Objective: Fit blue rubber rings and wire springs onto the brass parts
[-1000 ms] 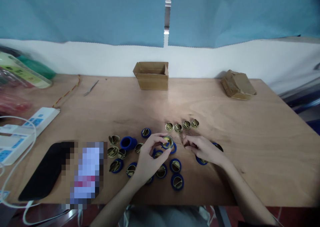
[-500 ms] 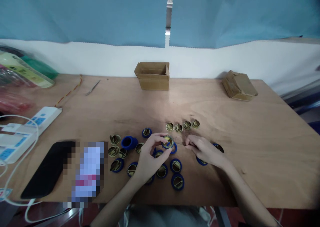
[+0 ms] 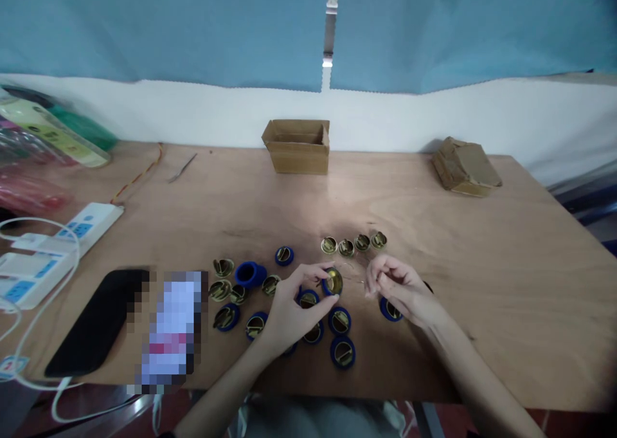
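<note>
Tabletop (image 3: 482, 264): right hand (image 3: 402, 291) pinches something too small to identify.

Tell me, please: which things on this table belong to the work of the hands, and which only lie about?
In use:
left hand holding a blue-and-brass cap
right hand, fingers pinched; what they hold cannot be told
blue caps
brass discs

Lying about:
open box
wrapped packet
phone
power strips
tweezers

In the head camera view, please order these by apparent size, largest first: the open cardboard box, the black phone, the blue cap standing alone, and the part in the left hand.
1. Black phone, though it lies nearest the camera.
2. Open cardboard box, farther away.
3. Blue cap and the part in the left hand: these look alike, so no ranking.
</note>
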The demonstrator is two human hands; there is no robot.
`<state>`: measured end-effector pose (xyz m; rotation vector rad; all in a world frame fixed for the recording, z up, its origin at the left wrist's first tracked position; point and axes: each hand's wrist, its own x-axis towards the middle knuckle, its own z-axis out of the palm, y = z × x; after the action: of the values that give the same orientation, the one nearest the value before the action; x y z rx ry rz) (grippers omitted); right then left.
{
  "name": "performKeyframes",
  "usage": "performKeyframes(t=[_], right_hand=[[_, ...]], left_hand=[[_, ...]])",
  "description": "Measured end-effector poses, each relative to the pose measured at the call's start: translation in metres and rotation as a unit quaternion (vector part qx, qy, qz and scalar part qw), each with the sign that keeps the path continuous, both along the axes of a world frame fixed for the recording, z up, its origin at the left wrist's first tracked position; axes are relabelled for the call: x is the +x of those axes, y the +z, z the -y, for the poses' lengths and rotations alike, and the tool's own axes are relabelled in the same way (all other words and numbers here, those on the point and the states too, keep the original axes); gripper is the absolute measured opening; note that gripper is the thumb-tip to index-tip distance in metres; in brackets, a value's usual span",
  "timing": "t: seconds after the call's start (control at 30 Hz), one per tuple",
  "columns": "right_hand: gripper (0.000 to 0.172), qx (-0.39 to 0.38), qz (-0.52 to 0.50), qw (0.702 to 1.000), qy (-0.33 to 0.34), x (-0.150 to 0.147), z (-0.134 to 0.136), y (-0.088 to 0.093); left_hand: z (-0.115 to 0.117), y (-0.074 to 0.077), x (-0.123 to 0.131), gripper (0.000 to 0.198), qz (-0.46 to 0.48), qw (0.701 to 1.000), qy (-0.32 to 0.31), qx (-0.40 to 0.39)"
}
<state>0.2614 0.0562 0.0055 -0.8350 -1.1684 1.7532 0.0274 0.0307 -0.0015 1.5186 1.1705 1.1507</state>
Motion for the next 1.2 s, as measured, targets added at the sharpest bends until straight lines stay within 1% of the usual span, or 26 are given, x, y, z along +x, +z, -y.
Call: performKeyframes(t=[0.1, 0.2, 0.3, 0.5, 0.63, 0.8, 0.87, 1.0, 1.07, 1.2], right_hand=[[0.031, -0.039, -0.036, 0.999, -0.001, -0.009, 0.001, -0.005], [0.034, -0.044, -0.038, 0.998, 0.009, -0.016, 0.003, -0.006], [0.033, -0.054, -0.045, 0.997, 0.019, -0.022, 0.005, -0.007], [0.029, -0.041, -0.039, 0.998, 0.020, -0.027, 0.008, -0.011], [0.028, -0.037, -0.007, 0.999, 0.033, -0.028, 0.008, -0.013], [0.025, -0.012, 0.031, 0.999, 0.040, -0.029, 0.007, -0.011], [0.022, 0.007, 0.045, 0.998, 0.039, -0.029, 0.007, -0.008], [0.018, 0.048, 0.075, 0.995, 0.044, -0.028, 0.009, -0.006], [0.019, 0.036, 0.066, 0.996, 0.044, -0.028, 0.010, -0.007], [0.028, 0.015, 0.055, 0.997, 0.046, -0.028, 0.013, -0.009]], left_hand=[[0.001, 0.002, 0.000, 0.029, 0.011, 1.000, -0.014, 0.003], [0.002, 0.003, 0.001, 0.030, 0.017, 1.000, -0.024, 0.003], [0.002, 0.002, 0.000, 0.030, 0.019, 0.999, -0.033, 0.002], [0.002, -0.001, -0.001, 0.032, 0.005, 0.999, -0.035, 0.007], [0.003, -0.003, -0.001, 0.030, 0.002, 0.999, -0.037, -0.001], [0.003, -0.003, -0.001, 0.029, -0.012, 0.999, -0.030, 0.008], [0.004, -0.003, -0.001, 0.029, -0.018, 0.999, -0.030, 0.024], [0.005, -0.003, -0.001, 0.027, -0.019, 0.996, -0.036, 0.082], [0.005, -0.003, 0.000, 0.026, -0.019, 0.993, -0.042, 0.109], [0.005, -0.004, 0.000, 0.030, -0.010, 0.988, -0.048, 0.144]])
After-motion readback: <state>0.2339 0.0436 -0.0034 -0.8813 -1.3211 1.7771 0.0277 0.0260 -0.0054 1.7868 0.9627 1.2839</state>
